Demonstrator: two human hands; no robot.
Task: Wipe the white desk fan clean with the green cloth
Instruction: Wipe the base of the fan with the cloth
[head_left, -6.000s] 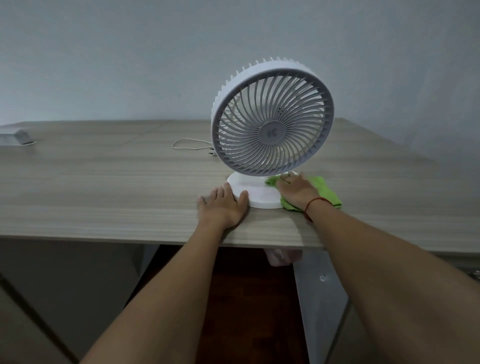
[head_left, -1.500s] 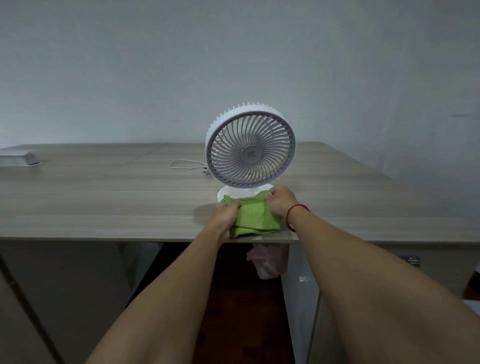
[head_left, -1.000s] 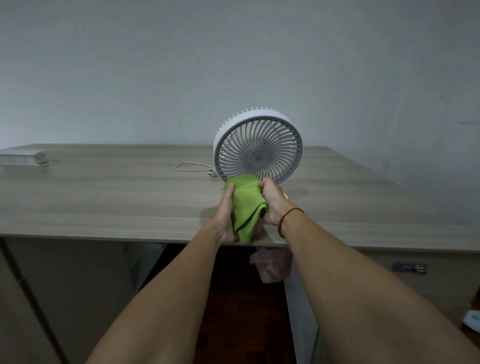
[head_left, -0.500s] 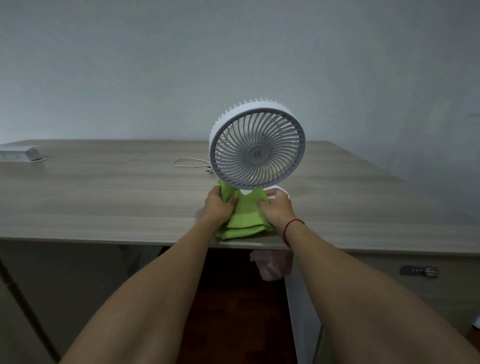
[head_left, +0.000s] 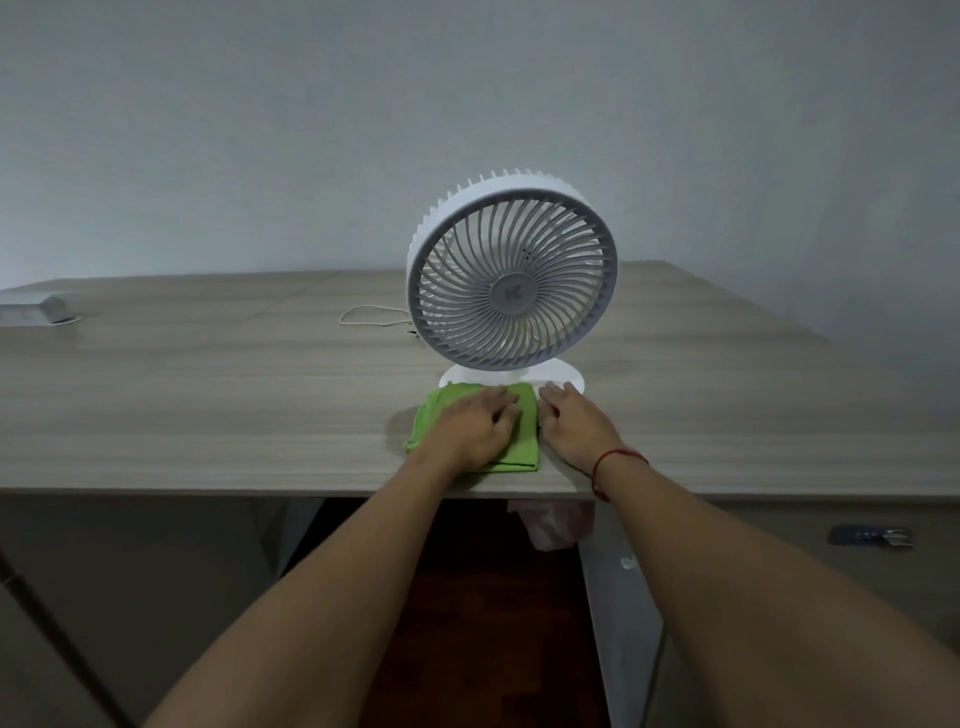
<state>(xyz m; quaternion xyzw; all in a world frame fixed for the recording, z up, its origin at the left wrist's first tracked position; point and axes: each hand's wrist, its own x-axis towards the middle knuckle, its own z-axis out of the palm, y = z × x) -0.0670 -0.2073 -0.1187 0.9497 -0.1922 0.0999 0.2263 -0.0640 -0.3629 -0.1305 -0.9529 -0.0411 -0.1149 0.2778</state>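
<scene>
The white desk fan (head_left: 511, 280) stands upright on the wooden desk (head_left: 208, 405), grille facing me, on its round base (head_left: 563, 375). The green cloth (head_left: 522, 441) lies folded flat on the desk just in front of the base, near the front edge. My left hand (head_left: 475, 428) rests palm down on top of the cloth, fingers spread. My right hand (head_left: 574, 421) lies flat on the desk beside the cloth's right edge, fingertips close to the fan's base, holding nothing. A red string circles my right wrist.
The fan's thin white cord (head_left: 371, 317) loops on the desk behind and left of the fan. A grey box-like object (head_left: 39, 312) sits at the far left. A pale plastic bag (head_left: 553, 525) hangs under the desk edge. A wall stands behind the desk.
The cloth, held up in both hands a second ago, now lies folded flat on the desk. My left hand presses on it and my right hand has let go.
</scene>
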